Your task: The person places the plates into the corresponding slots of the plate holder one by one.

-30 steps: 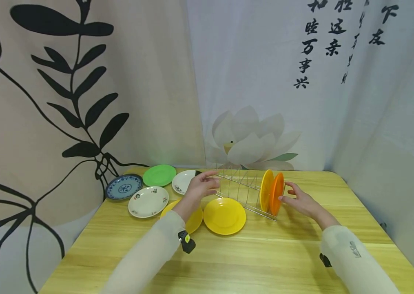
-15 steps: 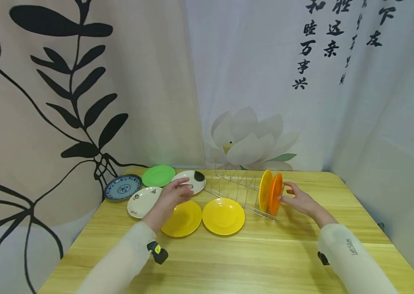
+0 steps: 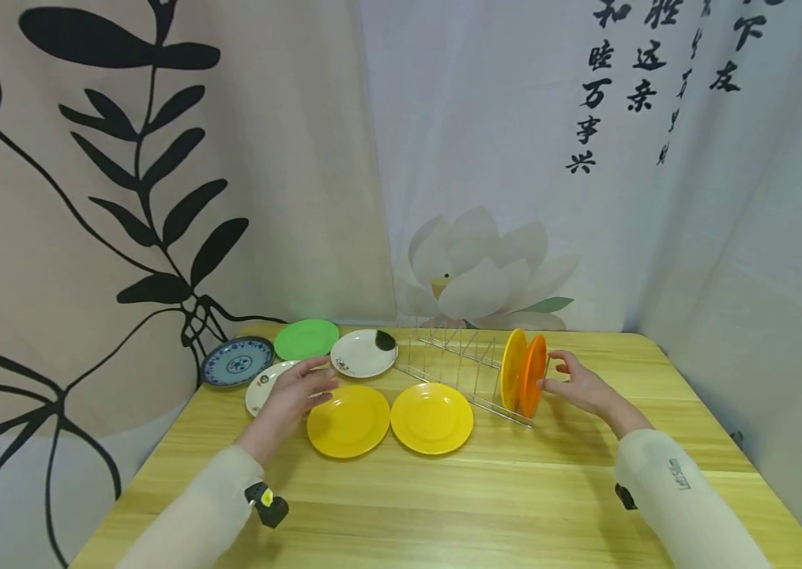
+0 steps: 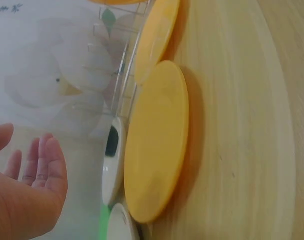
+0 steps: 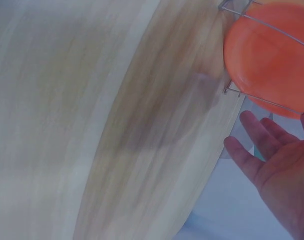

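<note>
My left hand hovers with loosely bent fingers, holding nothing, over a white floral plate and beside the left yellow plate. In the left wrist view that hand is apart from the plates. At the right end of a wire dish rack, my right hand has its fingers spread near an orange plate. The right wrist view shows a fingertip close to the rack's wire; whether it touches is unclear. A yellow-orange plate stands upright beside the orange one in the rack.
Another yellow plate lies flat before the rack. A white plate with a black patch, a green plate and a blue patterned plate lie along the back left of the wooden table. Curtains hang behind.
My left hand has moved left and toward me from beside the rack, uncovering the left yellow plate and the black-patched plate. My right hand has stayed by the orange plate.
</note>
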Demonstrator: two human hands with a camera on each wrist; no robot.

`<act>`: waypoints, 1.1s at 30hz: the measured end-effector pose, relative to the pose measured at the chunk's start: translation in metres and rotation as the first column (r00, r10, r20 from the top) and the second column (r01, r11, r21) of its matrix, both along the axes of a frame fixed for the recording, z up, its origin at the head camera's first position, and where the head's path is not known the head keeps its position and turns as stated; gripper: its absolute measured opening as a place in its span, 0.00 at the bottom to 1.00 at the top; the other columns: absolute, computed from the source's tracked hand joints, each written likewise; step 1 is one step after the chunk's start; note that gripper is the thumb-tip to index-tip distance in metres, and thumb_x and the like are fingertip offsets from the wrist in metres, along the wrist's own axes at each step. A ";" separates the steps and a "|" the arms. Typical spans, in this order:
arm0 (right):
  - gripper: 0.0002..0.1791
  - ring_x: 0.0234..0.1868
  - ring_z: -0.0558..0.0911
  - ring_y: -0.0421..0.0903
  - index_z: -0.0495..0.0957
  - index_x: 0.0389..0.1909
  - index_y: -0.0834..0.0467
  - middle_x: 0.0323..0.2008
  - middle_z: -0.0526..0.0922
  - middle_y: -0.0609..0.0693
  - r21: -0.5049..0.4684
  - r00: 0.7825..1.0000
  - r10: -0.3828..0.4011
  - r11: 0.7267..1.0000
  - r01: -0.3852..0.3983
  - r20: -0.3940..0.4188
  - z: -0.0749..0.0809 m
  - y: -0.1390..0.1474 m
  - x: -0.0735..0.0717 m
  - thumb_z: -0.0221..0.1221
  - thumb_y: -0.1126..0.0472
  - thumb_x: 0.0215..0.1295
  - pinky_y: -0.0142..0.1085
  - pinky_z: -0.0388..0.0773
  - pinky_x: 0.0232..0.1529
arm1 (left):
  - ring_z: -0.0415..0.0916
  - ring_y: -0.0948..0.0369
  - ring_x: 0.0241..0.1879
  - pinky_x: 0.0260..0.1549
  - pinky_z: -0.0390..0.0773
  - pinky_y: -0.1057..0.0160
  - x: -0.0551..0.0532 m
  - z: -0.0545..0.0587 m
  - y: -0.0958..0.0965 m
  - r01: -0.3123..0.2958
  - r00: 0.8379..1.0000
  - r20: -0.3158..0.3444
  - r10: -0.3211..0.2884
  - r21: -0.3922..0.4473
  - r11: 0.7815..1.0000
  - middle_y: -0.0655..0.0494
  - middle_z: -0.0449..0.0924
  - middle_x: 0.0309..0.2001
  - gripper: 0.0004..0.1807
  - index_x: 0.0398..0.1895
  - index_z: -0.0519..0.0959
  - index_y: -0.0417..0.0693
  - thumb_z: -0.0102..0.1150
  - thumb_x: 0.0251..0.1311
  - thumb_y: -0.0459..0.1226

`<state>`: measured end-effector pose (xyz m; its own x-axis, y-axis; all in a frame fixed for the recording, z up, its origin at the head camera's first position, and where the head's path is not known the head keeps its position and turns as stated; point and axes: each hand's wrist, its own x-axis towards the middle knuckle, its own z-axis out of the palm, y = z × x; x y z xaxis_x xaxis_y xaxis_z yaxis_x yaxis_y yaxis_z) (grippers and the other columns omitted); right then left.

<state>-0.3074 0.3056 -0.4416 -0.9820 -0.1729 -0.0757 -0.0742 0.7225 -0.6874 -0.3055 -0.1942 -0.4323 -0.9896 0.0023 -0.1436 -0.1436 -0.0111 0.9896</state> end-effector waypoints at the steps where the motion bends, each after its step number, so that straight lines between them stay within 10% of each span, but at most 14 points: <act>1: 0.46 0.65 0.63 0.75 0.48 0.75 0.62 0.68 0.58 0.76 0.003 1.000 0.000 1.000 0.000 0.001 0.000 0.000 0.000 0.57 0.41 0.68 0.67 0.66 0.60 | 0.79 0.56 0.48 0.58 0.77 0.53 0.001 0.000 -0.002 -0.002 1.000 0.000 0.002 -0.010 1.000 0.42 0.75 0.57 0.30 0.70 0.66 0.42 0.61 0.67 0.38; 33: 0.44 0.66 0.62 0.75 0.46 0.75 0.58 0.68 0.57 0.78 -0.003 0.999 -0.005 1.000 0.005 0.045 -0.003 0.002 -0.002 0.55 0.41 0.70 0.70 0.64 0.60 | 0.81 0.57 0.46 0.55 0.79 0.52 0.012 -0.032 -0.057 -0.006 0.996 0.088 0.018 -0.138 0.990 0.36 0.78 0.54 0.33 0.73 0.59 0.34 0.58 0.69 0.35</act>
<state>-0.3091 0.3079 -0.4443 -0.9785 -0.1683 -0.1196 -0.0394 0.7208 -0.6920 -0.2933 -0.2512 -0.4642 -0.9728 -0.0354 -0.2289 -0.2315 0.1217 0.9652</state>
